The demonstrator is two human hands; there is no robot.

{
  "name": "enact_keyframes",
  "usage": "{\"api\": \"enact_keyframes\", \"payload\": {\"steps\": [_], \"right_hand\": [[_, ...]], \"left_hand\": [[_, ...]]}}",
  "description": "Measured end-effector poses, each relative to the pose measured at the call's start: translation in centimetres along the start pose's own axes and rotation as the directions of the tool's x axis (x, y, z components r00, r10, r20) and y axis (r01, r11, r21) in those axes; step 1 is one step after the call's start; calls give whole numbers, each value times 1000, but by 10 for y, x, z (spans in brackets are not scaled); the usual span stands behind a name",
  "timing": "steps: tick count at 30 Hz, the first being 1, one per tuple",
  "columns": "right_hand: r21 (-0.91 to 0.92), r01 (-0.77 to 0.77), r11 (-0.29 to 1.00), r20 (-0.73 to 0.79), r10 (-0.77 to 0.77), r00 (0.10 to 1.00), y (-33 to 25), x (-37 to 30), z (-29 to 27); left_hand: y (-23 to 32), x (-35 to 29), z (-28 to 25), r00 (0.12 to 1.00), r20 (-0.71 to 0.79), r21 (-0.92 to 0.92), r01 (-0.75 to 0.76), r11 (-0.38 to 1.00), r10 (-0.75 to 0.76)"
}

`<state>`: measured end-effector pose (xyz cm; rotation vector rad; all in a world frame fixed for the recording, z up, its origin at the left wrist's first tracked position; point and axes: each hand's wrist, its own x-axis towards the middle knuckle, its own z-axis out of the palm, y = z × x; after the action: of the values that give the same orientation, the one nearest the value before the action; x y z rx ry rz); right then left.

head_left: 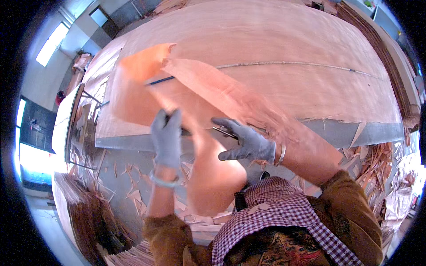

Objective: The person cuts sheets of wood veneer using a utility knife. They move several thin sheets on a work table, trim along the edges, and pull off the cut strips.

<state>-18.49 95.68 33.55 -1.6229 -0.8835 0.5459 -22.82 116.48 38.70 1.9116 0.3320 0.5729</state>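
My left hand (167,137), in a grey glove, is closed, apparently pinching a thin orange-brown wood veneer piece (213,177). Blurred by motion, the piece bends down in front of my body. My right hand (248,141), also gloved, is beside it with index finger and thumb apart. A slim dark tool with a metal edge (225,132) lies against its palm side, seemingly held by the other fingers; its exact kind is unclear. Beyond the hands, a long loose veneer strip (213,86) slants across the large veneer sheet (284,48) on the table.
A long thin rod (288,63) lies across the sheet. The table's grey front edge (355,133) runs before me. Veneer scraps (137,190) litter the floor. Stacked veneer sheets stand at the lower left (80,213) and far right (386,57). A checked cloth (253,213) covers my front.
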Motion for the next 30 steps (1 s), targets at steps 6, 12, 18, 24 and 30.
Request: {"api": "enact_keyframes", "payload": {"steps": [6, 12, 18, 24, 30], "right_hand": [[7, -155, 988, -537, 134, 833, 74, -56, -41], [30, -384, 923, -606, 323, 727, 37, -180, -161], [280, -409, 869, -827, 435, 358, -5, -324, -216], [220, -396, 892, -899, 343, 272, -56, -444, -247], [64, -582, 811, -904, 294, 310, -122, -488, -234]], "left_hand": [[32, 18, 132, 944, 313, -360, 18, 933, 103], [14, 2, 99, 735, 661, -243, 397, 885, -148], [-108, 37, 69, 695, 547, -374, 701, 607, -467], [-136, 89, 158, 905, 244, -84, 378, 922, -348], [-159, 164, 232, 863, 389, 219, 254, 942, -323]]}}
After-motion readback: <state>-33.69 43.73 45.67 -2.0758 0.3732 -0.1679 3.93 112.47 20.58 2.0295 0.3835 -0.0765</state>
